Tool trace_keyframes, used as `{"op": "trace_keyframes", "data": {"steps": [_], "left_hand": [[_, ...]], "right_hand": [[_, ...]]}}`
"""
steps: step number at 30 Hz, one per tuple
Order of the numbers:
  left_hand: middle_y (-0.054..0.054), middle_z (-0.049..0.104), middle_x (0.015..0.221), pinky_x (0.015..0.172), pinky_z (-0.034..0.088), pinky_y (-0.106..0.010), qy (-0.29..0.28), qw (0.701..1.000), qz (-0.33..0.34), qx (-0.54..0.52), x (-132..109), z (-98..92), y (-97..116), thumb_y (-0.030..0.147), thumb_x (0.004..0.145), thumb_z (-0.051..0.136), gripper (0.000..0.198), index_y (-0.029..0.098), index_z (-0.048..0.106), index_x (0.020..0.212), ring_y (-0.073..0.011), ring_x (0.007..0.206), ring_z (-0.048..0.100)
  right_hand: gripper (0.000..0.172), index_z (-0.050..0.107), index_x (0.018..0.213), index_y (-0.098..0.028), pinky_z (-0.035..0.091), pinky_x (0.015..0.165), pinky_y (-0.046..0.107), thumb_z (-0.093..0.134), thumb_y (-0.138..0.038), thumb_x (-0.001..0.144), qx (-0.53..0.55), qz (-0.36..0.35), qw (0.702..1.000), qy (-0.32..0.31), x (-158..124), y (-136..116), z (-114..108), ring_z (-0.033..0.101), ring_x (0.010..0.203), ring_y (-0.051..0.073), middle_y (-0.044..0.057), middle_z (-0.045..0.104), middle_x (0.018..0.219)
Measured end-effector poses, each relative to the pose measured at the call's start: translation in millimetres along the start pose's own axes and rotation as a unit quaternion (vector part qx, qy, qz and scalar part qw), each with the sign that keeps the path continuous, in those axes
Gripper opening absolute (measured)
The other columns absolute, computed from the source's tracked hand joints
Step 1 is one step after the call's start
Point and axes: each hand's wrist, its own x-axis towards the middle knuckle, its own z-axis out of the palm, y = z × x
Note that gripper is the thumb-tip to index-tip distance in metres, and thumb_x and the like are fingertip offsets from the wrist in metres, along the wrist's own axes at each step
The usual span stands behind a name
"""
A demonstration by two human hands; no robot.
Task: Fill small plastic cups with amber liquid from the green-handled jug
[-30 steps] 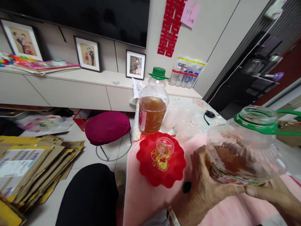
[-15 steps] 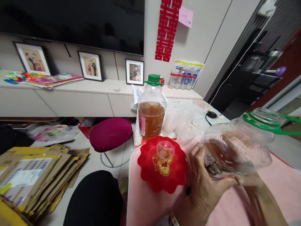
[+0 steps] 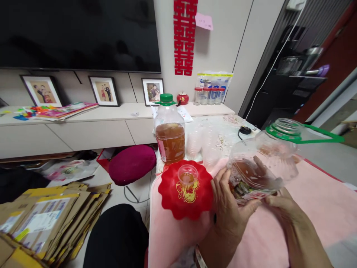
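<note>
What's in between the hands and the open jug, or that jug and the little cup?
Nothing visible separates the left hand or right hand from the open jug: both hold it. Between it and the cup are the left hand and the red dish's edge.

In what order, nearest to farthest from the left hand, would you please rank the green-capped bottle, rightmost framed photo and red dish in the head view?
1. The red dish: just left of the left hand.
2. The green-capped bottle: behind the red dish.
3. The rightmost framed photo: farthest back.
</note>
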Motion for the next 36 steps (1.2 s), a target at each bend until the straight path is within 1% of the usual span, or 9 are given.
{"op": "trace_keyframes", "data": {"steps": [5, 9, 13, 18, 21, 26, 30, 33, 36], "left_hand": [[-0.019, 0.058, 0.143, 0.112, 0.055, -0.054, 0.029, 0.998, 0.014, 0.053, -5.7, -12.4, -3.2, 0.049, 0.074, 0.088, 0.097, 0.019, 0.036, 0.151, -0.0324, 0.133, 0.058], [-0.017, 0.052, 0.149, 0.115, 0.05, -0.055, 0.043, 0.997, -0.012, 0.066, -7.9, -38.9, -6.7, 0.035, 0.087, 0.074, 0.075, 0.024, 0.037, 0.152, -0.031, 0.139, 0.053], [-0.015, 0.051, 0.149, 0.114, 0.049, -0.059, 0.092, 0.989, -0.089, 0.078, 0.4, -73.8, -16.6, 0.032, 0.083, 0.073, 0.066, 0.026, 0.046, 0.144, -0.0328, 0.137, 0.053], [-0.021, 0.046, 0.147, 0.126, 0.034, -0.065, 0.101, 0.975, -0.183, 0.074, 19.7, -103.9, -31.3, 0.039, 0.074, 0.075, 0.081, 0.013, 0.043, 0.143, -0.0383, 0.144, 0.044], [-0.02, 0.041, 0.152, 0.13, 0.032, -0.06, 0.068, 0.968, -0.237, 0.04, 26.2, -108.4, -40.0, 0.035, 0.07, 0.076, 0.092, 0.014, 0.035, 0.15, -0.0364, 0.149, 0.041], [-0.02, 0.039, 0.159, 0.126, 0.042, -0.054, 0.002, 0.961, -0.277, -0.009, 32.1, -106.0, -59.1, 0.032, 0.067, 0.08, 0.104, 0.017, 0.026, 0.155, -0.0336, 0.147, 0.05], [-0.022, 0.045, 0.157, 0.128, 0.041, -0.052, -0.013, 0.957, -0.287, -0.031, 39.2, -103.4, -66.1, 0.027, 0.064, 0.083, 0.109, 0.017, 0.024, 0.155, -0.0329, 0.15, 0.049], [-0.021, 0.051, 0.152, 0.123, 0.045, -0.053, -0.023, 0.952, -0.301, -0.054, 44.3, -101.7, -64.9, 0.026, 0.067, 0.079, 0.106, 0.017, 0.021, 0.156, -0.0315, 0.144, 0.055], [-0.021, 0.055, 0.147, 0.121, 0.047, -0.054, -0.023, 0.947, -0.312, -0.074, 47.7, -100.6, -64.1, 0.026, 0.068, 0.077, 0.105, 0.017, 0.021, 0.156, -0.0312, 0.139, 0.058]], "right_hand": [[0.091, 0.055, 0.151, -0.029, 0.058, 0.1, 0.057, 0.078, -0.064, 0.07, 0.074, 0.049, 0.996, 0.002, -4.1, 8.9, -6.7, 0.068, 0.126, 0.044, 0.013, 0.072, 0.135], [0.103, 0.05, 0.155, -0.021, 0.052, 0.112, 0.056, 0.088, -0.058, 0.067, 0.177, 0.084, 0.981, -0.014, -8.0, 15.1, -8.7, 0.061, 0.135, 0.042, 0.017, 0.066, 0.145], [0.107, 0.051, 0.155, -0.02, 0.047, 0.117, 0.053, 0.095, -0.052, 0.063, 0.23, 0.099, 0.968, -0.018, -8.7, 16.3, -9.6, 0.055, 0.142, 0.042, 0.018, 0.062, 0.151], [0.098, 0.055, 0.153, -0.022, 0.042, 0.122, 0.053, 0.095, -0.047, 0.066, 0.234, 0.092, 0.967, -0.03, -10.1, 9.9, -12.3, 0.051, 0.146, 0.042, 0.015, 0.06, 0.153], [0.089, 0.056, 0.151, -0.022, 0.037, 0.125, 0.054, 0.092, -0.045, 0.073, 0.24, 0.082, 0.966, -0.046, -12.2, 7.1, -16.2, 0.048, 0.149, 0.041, 0.014, 0.057, 0.157], [0.087, 0.05, 0.158, -0.028, 0.033, 0.128, 0.054, 0.085, -0.048, 0.081, 0.256, 0.062, 0.963, -0.047, -18.3, 10.5, -26.0, 0.04, 0.154, 0.038, 0.01, 0.045, 0.166], [0.077, 0.057, 0.152, -0.03, 0.042, 0.122, 0.057, 0.084, -0.046, 0.082, 0.258, 0.076, 0.963, 0.035, -23.3, 20.0, -31.4, 0.044, 0.151, 0.04, 0.01, 0.049, 0.164], [0.067, 0.065, 0.143, -0.031, 0.046, 0.118, 0.059, 0.085, -0.045, 0.081, 0.261, 0.086, 0.955, 0.114, -24.5, 27.1, -33.6, 0.054, 0.144, 0.04, 0.011, 0.057, 0.157], [0.065, 0.068, 0.14, -0.029, 0.049, 0.117, 0.058, 0.086, -0.046, 0.079, 0.281, 0.081, 0.941, 0.168, -24.1, 30.4, -36.8, 0.06, 0.137, 0.04, 0.014, 0.064, 0.149]]}}
